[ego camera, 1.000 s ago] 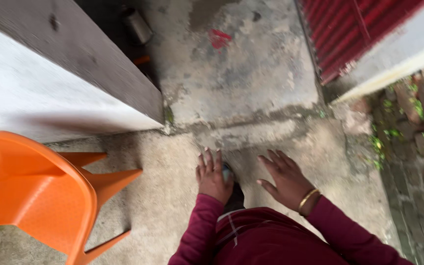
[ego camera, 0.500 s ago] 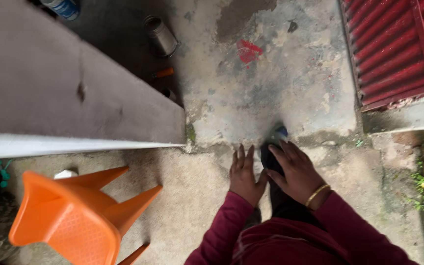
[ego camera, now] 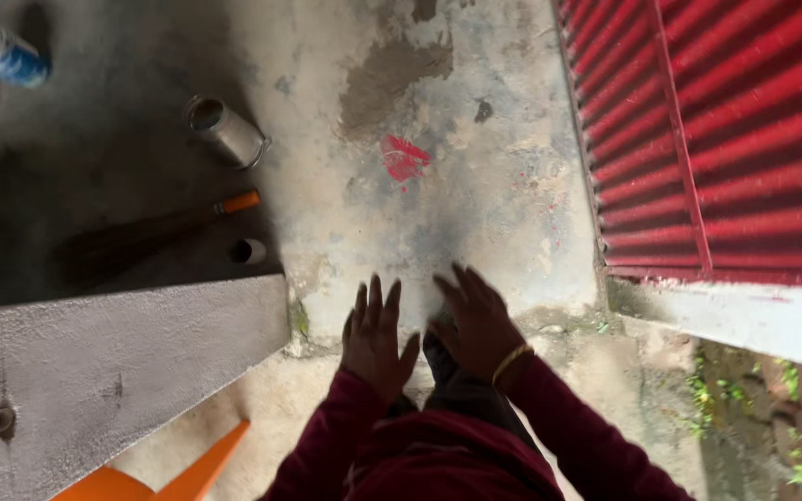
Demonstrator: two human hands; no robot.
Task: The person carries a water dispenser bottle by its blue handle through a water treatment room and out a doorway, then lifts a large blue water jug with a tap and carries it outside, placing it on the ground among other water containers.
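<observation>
My left hand [ego camera: 375,340] is held out low in front of me, palm down, fingers spread, with nothing in it. My right hand [ego camera: 475,320] is beside it, also palm down with fingers apart, and a gold bangle sits on its wrist. Both arms wear dark red sleeves. Under the hands is dark clothing [ego camera: 457,380] and a rough concrete floor [ego camera: 475,186] with a red paint smear [ego camera: 403,158]. Neither hand touches an object.
A grey wall end [ego camera: 113,371] stands at the left. A red corrugated shutter [ego camera: 726,139] fills the right. A metal can [ego camera: 225,130], a broom with an orange handle [ego camera: 155,237], a small cup [ego camera: 248,250], a bottle [ego camera: 2,51] and an orange plastic chair [ego camera: 187,473] lie to the left.
The view has moved forward past the wall end; the orange chair has slid almost out of view. My hands, close together before, are now apart and spread.
</observation>
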